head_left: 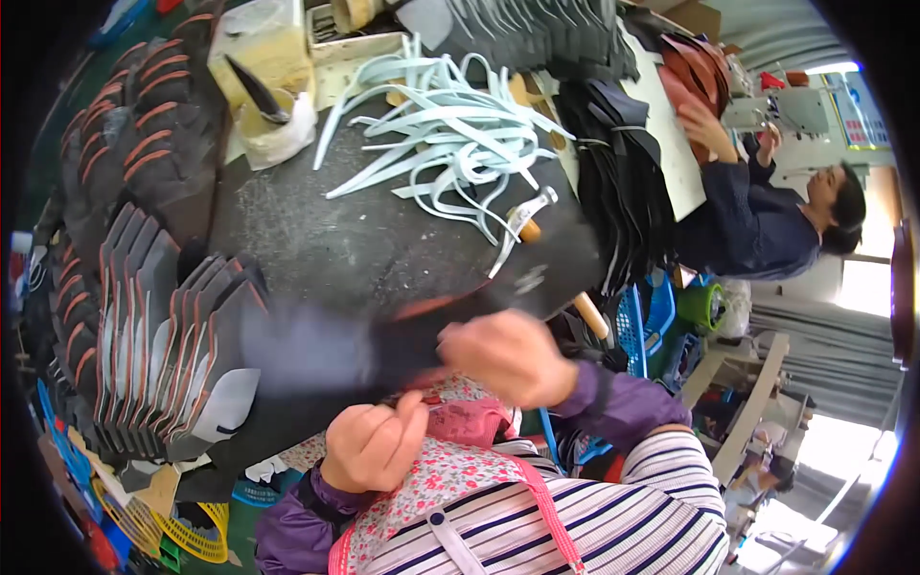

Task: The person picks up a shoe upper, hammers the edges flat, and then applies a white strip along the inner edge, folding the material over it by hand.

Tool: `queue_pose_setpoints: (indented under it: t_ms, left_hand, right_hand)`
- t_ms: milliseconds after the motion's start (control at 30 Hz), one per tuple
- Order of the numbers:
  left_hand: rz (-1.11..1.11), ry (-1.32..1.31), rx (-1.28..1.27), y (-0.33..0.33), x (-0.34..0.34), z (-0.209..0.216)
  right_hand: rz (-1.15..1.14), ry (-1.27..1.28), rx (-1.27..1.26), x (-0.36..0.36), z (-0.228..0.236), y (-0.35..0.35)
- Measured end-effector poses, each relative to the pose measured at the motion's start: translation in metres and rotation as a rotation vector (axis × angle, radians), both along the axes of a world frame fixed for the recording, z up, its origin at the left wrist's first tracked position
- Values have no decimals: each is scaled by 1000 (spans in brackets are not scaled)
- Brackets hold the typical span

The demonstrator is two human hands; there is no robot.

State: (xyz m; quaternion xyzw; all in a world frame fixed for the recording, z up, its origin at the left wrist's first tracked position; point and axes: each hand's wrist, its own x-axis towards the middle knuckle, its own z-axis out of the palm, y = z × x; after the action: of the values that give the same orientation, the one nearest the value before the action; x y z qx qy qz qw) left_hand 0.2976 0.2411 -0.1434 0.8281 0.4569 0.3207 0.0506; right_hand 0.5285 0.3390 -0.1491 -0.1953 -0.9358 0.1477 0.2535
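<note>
My right hand (510,359) grips one end of a dark flat cut piece with an orange edge (383,340), which is blurred and stretches left over the near edge of the black worktable (335,240). Curled into a fist, my left hand (374,446) sits lower, close to my flowered apron, thumb pressed on forefinger; nothing shows inside it. Just behind my right hand lies a hammer (525,222) with a metal head and a wooden handle.
Fanned rows of dark pieces with orange edges (163,316) fill the table's left. Pale blue strips (450,134) lie at the back, with a glue pot and brush (268,115) and a black stack (623,172). A co-worker (757,225) works at the right. Blue basket (640,326) below.
</note>
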Motion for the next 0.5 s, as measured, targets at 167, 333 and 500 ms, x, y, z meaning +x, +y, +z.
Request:
queue_pose_setpoints:
  t_ms: [167,333,500]
  left_hand:
    - [296,-121,48,4,-9,-5]
    - [534,-31,-36,-18,-48,-18]
    - [1034,258,-158,-44,-94,-16]
  right_hand:
    - [-984,296,-263,37,46,84]
    - [-1001,-115,305,219,5,195]
    - [-1128,527,-819,262,-35,241]
